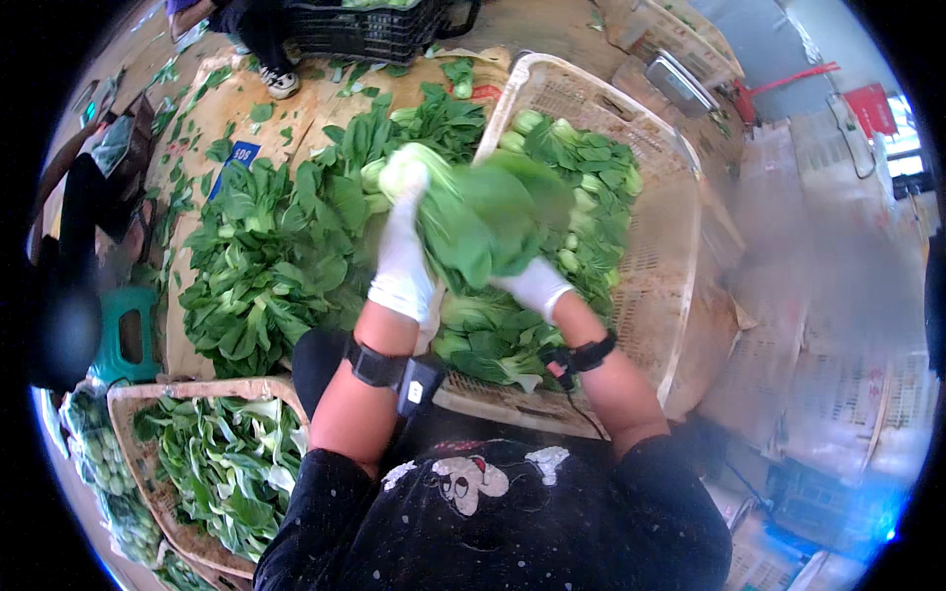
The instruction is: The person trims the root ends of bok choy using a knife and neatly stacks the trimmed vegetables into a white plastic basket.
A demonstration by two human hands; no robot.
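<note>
My left hand [404,241], in a white glove, is closed round the pale base of a bok choy [473,217], which I hold up with its leaves pointing right. My right hand [537,286], also gloved, is against the underside of the leaves, which hide its fingers. Below and to the right is a large beige plastic crate [655,286] with rows of bok choy [586,212] lying in it. Left of the crate lies a big heap of loose bok choy [266,256] on a cardboard sheet [296,123]. The held leaves are blurred.
A smaller crate [118,424] of trimmed leaves [227,463] is at lower left, beside bagged greens [103,443] and a green plastic stool [128,335]. A black crate [355,34] and another person's shoe [280,83] are at the far side. Stacked crates [828,315] stand right.
</note>
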